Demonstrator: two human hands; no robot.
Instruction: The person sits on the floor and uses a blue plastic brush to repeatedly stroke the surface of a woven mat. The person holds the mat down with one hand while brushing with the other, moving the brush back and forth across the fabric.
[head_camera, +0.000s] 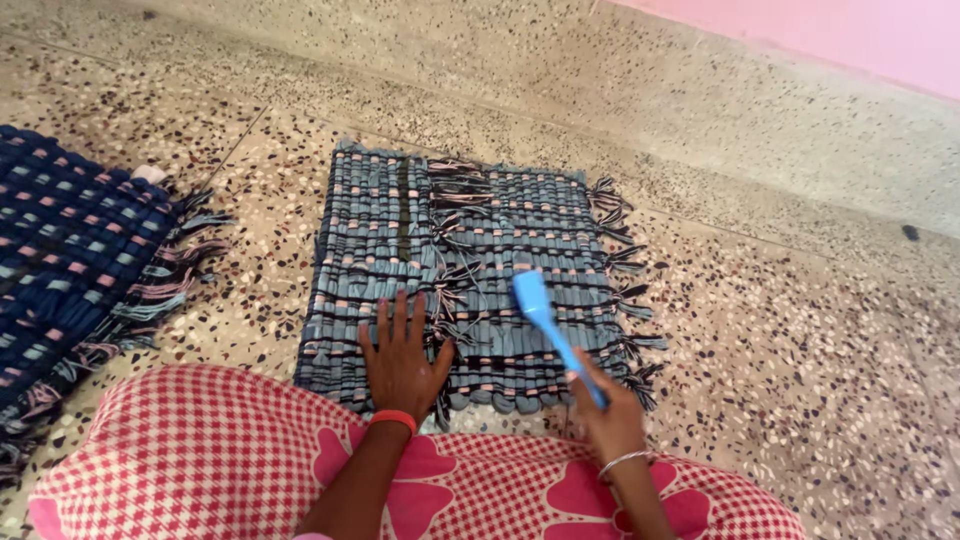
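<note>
A folded grey-blue woven mat (510, 230) with pink flecks and fringed edges lies on the speckled floor in front of me. My left hand (403, 355) rests flat on its near part, fingers spread, an orange band at the wrist. My right hand (612, 415), with a silver bangle, grips the handle of a blue brush (540, 315). The brush head sits on the mat's middle right area, just right of a line of fringe.
A darker blue woven mat (70, 250) with fringe lies at the left. Red-and-white checked cloth with pink flowers (200, 460) covers my lap at the bottom. A pink wall (860, 35) runs along the top right beyond a stone ledge.
</note>
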